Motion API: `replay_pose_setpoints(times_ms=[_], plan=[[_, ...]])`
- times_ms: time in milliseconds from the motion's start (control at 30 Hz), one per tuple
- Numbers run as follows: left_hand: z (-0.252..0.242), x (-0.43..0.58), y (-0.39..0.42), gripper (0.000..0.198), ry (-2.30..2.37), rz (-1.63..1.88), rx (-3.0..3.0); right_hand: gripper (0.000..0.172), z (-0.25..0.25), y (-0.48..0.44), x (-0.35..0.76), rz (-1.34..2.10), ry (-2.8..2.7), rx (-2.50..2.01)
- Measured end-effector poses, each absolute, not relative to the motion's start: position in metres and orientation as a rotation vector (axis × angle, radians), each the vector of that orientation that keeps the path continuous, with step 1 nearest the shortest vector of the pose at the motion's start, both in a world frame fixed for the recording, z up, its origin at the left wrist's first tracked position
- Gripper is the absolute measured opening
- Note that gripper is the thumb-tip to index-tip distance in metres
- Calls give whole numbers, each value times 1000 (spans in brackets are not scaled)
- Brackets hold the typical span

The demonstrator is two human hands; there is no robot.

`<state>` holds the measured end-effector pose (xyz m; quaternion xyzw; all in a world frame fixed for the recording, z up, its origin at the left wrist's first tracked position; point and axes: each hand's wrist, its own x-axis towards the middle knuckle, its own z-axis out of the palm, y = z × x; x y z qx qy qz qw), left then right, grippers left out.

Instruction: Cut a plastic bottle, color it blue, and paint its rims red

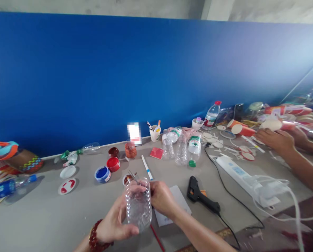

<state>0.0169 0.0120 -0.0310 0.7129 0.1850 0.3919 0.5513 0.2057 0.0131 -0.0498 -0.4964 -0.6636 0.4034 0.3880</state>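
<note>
My left hand (116, 220) wraps round a clear ribbed plastic bottle (139, 210), thumb on its near side and fingers behind it. My right hand (163, 199) is closed at the bottle's right upper edge. Thin grey metal blades (134, 177), like those of scissors, stick out at the bottle's top end and line up with my right hand; their handles are hidden. Beneath my right hand lies a white sheet (176, 199). A red stick (157, 238) rests on the table below the bottle.
A black glue gun (201, 196) with its cord lies to the right, near a white power strip (240, 175). Open paint jars, blue (102, 174) and red (113, 163), stand left of centre. Several bottles (182, 150) stand behind. Another person's hand (276, 140) works at the far right.
</note>
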Motion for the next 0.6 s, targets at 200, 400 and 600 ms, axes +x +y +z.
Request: replay_pose_setpoints(times_ms=[200,400,600], plan=[[-28,12,6,82,377,919,1679,14,-47,12,216,1249,-1705,-1089],[-24,14,2,77,313,930,1690,30,-44,6,224,1610,-1563,-803],[-20,14,-4,73,293,834,1592,65,-51,4,226,1972,-1436,-518]])
